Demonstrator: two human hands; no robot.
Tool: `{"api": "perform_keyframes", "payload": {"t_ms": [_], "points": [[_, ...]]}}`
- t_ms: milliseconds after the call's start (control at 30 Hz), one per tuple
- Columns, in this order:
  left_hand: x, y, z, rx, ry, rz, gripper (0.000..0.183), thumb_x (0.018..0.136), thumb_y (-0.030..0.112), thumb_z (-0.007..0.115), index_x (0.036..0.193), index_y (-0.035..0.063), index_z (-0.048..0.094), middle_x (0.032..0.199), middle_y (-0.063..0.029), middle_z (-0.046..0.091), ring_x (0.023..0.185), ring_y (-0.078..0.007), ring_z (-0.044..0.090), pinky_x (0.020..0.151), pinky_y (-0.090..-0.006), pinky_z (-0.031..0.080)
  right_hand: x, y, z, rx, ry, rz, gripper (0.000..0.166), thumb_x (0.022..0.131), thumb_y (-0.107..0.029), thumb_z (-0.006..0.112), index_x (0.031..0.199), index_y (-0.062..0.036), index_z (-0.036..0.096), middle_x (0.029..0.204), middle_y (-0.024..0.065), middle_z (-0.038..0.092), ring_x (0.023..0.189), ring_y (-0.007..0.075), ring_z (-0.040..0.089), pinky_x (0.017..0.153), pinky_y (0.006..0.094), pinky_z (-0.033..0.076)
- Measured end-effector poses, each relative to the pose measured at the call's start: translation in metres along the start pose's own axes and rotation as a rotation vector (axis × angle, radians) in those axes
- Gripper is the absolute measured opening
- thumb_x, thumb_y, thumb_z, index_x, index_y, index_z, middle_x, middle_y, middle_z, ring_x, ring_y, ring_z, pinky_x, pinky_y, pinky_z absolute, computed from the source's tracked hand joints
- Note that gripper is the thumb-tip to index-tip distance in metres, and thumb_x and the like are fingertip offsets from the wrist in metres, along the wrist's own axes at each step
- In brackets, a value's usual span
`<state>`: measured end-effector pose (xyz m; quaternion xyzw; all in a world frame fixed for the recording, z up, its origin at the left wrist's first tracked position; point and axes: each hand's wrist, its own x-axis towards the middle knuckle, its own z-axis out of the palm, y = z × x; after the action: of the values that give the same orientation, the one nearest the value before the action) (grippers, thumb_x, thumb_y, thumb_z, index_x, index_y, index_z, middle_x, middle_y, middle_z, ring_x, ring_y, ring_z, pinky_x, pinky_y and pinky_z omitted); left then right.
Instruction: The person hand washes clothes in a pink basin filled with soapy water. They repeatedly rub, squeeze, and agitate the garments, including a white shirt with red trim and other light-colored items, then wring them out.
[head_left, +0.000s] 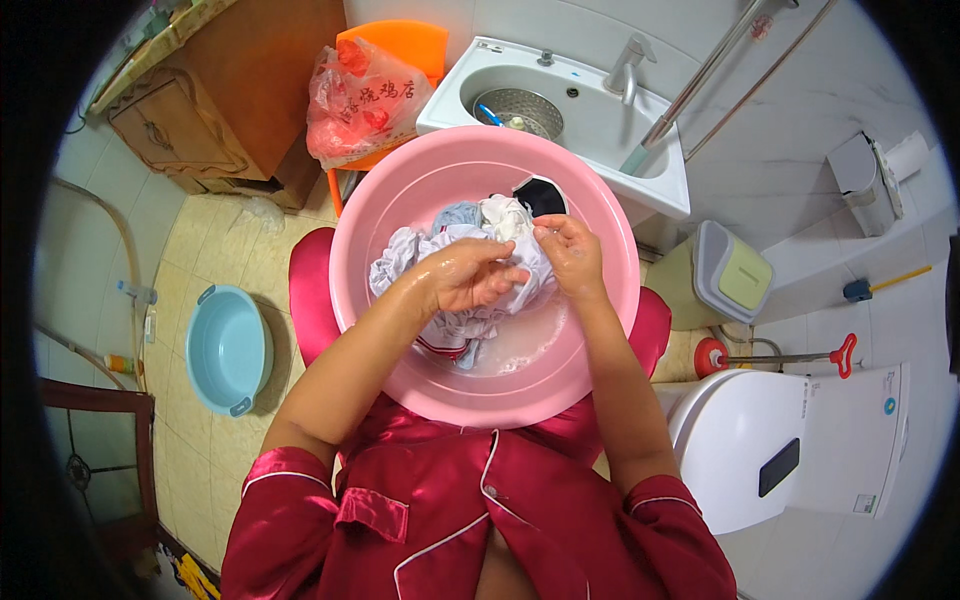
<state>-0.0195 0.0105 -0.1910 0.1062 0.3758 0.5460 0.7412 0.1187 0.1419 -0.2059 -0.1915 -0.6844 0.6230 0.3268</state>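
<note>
A large pink plastic basin (480, 409) stands between the knees, with shallow cloudy, sudsy water (517, 356) in it. Wet white and pale clothes (450, 326) lie heaped inside, beside a light blue cloth (459, 215) and a black piece with white edging (541, 196). Above the heap, my left hand (472, 277) is wet, palm turned up, fingers loosely curled. My right hand (571, 255) has thumb and fingertips close together at a white cloth (525, 262); whether it pinches the fabric cannot be told.
Behind the basin is a white sink (592, 127) holding a metal strainer basket (536, 105). An orange chair (427, 45) bears a plastic bag (367, 112). A blue basin (229, 349) sits on the floor at left; a lidded bin (682, 285), plunger (709, 358) and toilet (735, 450) are at right.
</note>
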Motion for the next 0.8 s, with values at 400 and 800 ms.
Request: {"api": "perform_keyframes", "payload": {"t_ms": [400, 800], "points": [[-0.005, 0.017, 0.014, 0.066, 0.102, 0.379, 0.023, 0.080, 0.015, 0.063, 0.099, 0.0021, 0.061, 0.091, -0.0088, 0.062, 0.075, -0.0148, 0.058, 0.061, -0.0266, 0.048, 0.000, -0.014, 0.001, -0.004, 0.091, -0.045, 0.022, 0.087, -0.015, 0.062, 0.103, 0.0002, 0.062, 0.091, 0.0023, 0.062, 0.078, 0.0068, 0.055, 0.069, 0.0220, 0.044], [0.016, 0.016, -0.052, 1.145, 0.610, 0.812, 0.033, 0.079, 0.025, 0.068, 0.100, 0.0004, 0.060, 0.098, -0.0099, 0.061, 0.089, -0.0191, 0.059, 0.078, -0.0344, 0.046, 0.008, 0.041, -0.030, -0.107, -0.138, 0.069, 0.025, 0.081, -0.019, 0.066, 0.097, -0.0010, 0.065, 0.101, 0.0100, 0.061, 0.095, 0.0141, 0.054, 0.080, 0.0288, 0.043]]}}
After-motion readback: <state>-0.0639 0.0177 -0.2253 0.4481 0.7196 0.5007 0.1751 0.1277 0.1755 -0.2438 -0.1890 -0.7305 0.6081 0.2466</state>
